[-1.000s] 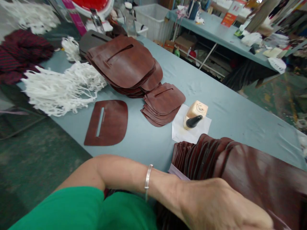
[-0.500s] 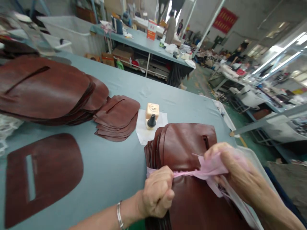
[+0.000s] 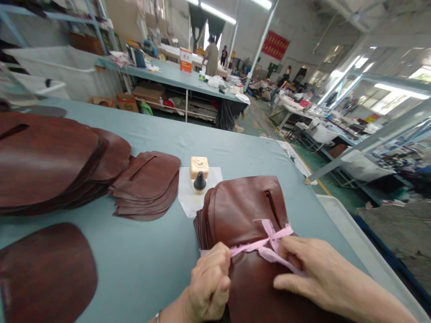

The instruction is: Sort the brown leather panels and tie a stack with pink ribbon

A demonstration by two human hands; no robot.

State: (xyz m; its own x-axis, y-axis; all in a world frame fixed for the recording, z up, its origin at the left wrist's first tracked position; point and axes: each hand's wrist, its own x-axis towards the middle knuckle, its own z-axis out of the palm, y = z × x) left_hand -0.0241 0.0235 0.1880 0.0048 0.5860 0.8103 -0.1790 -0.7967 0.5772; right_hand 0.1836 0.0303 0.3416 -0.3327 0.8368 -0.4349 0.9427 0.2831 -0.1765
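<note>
A thick stack of brown leather pieces [image 3: 245, 206] lies before me, bound across its middle by a pink cloth strip [image 3: 249, 246]. The strip is knotted toward the right, with loose tails around the knot. At the stack's left edge, my left hand [image 3: 210, 282] is closed in a fist around the taut strip. My right hand [image 3: 313, 269] rests over the right part of the stack beside the knot. Its thumb stands away from the curled fingers, and one tail runs beneath it; the fingertips are partly hidden.
Brown leather stacks [image 3: 43, 161] and a smaller fanned pile [image 3: 148, 184] lie left on the blue-grey table [image 3: 144, 251]. A single leather piece [image 3: 50, 273] is nearer. Beyond my stack, a cream block [image 3: 199, 167] and a black-capped bottle [image 3: 200, 181] stand on white paper [image 3: 185, 197].
My right hand has let go of the bunched pink strip and lowered onto the stack, so the knot and tails now show. The left hand still grips the strip. The view has shifted right.
</note>
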